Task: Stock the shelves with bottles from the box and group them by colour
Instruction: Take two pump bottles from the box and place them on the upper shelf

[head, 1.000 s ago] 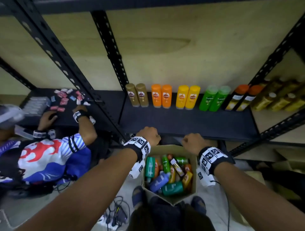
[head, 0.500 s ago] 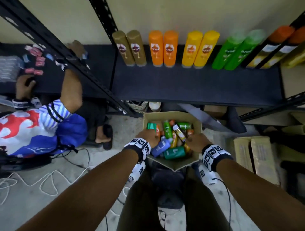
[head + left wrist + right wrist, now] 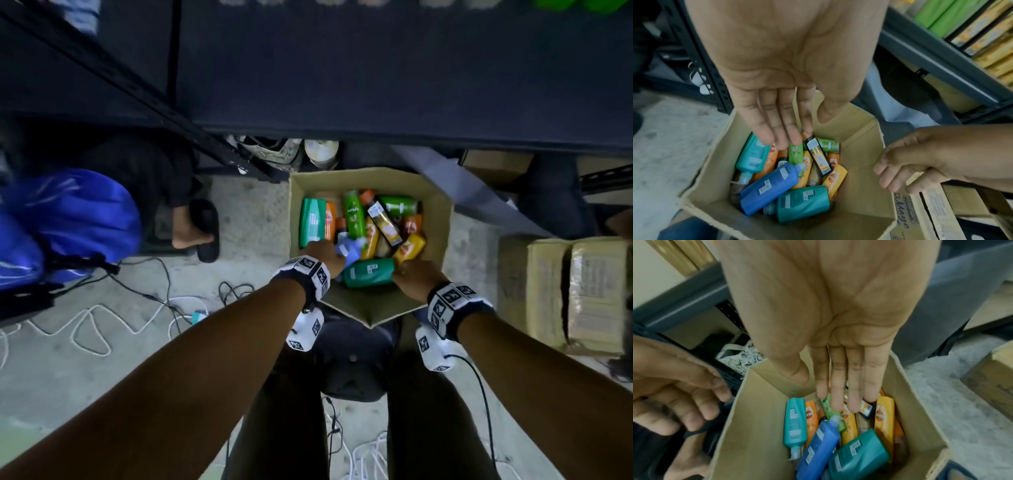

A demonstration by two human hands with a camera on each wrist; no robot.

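From the head view, the box (image 3: 370, 308) sits on the floor below the front edge of the dark shelf (image 3: 376, 68), between the person's legs and the shelf. It is open at the top and holds a loose heap of bottles lying on their sides. The left hand (image 3: 323, 253) is over the box's near left corner, above the blue bottle (image 3: 347, 248); the right hand (image 3: 416, 275) is over the near right edge, just beside the teal bottle (image 3: 368, 272). A taped carton (image 3: 565, 294) stands on the floor to the right of the box, and white cables (image 3: 85, 325) trail to its left. In the left wrist view, the left hand (image 3: 777, 81) hangs above the box (image 3: 849, 227) with fingers (image 3: 774, 129) straight and together, holding nothing, fingertips over the far end of the heap. The blue bottle (image 3: 770, 186) lies slantwise on top, the teal bottle (image 3: 803, 205) beside it at the near side. The right hand (image 3: 910, 162) is at the box's right rim, fingers loosely bent, empty. In the right wrist view, the right hand (image 3: 838, 321) is spread flat above the box (image 3: 748, 426), fingers (image 3: 853, 378) straight, gripping nothing. The blue bottle (image 3: 818, 449) and teal bottle (image 3: 857, 456) lie below it; the left hand (image 3: 674, 394) is at the box's left side, fingers relaxed.
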